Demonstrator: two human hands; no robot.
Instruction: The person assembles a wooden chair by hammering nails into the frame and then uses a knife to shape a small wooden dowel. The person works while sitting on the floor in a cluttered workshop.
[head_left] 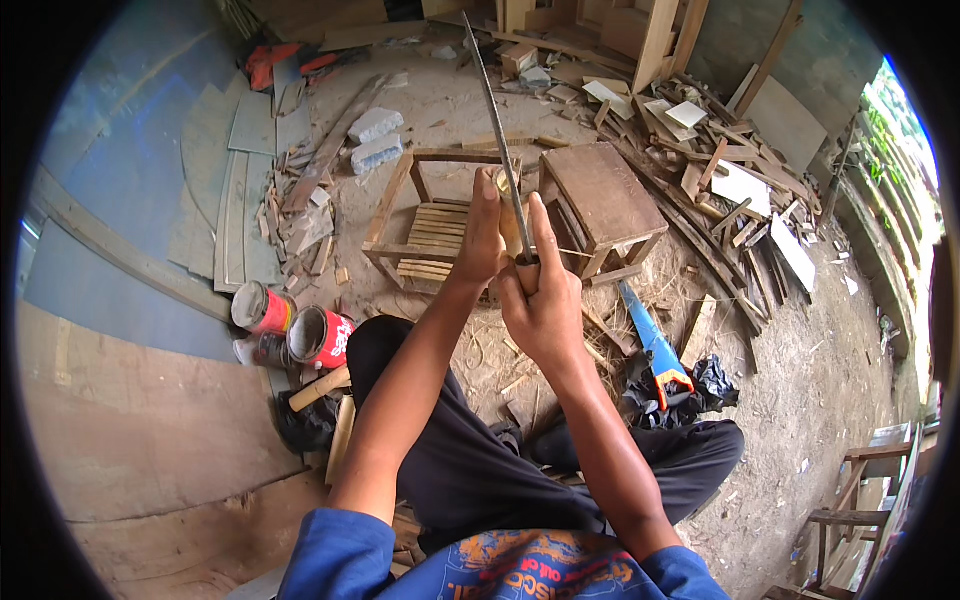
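1. Ahead of our knees we see a slatted wooden frame [432, 225] lying on the ground, and just to its right a small brown stool [603, 195]. Both sit beyond our hands, behind the long blade.
2. To our left stand two red paint cans [295, 325], close together, with a wooden handle [320, 388] lying just below them. To our right a blue handsaw [652, 345] rests on a crumpled black bag [700, 385].
3. Nothing comes between the camera and our hands; our own forearms rise from the lower edge and meet in the middle of the view.
4. We hold a long thin blade [490, 110] upright; it runs up from our hands to near the top edge, tilting slightly left.
5. Our right hand [545, 300] is wrapped closed round the blade's lower end, with its forefinger stretched up along the blade's right side.
6. Our left hand [482, 240] presses against the blade from the left, its fingers [488, 200] held straight and upward. A small pale object shows near their tips; we cannot tell what it is, nor whether this hand grips anything.
7. The floor is bare earth strewn with shavings and offcuts. A heap of wood scraps [720, 170] runs along the right, flat boards [240, 200] lie to the left, and greenery shows at the far right edge.
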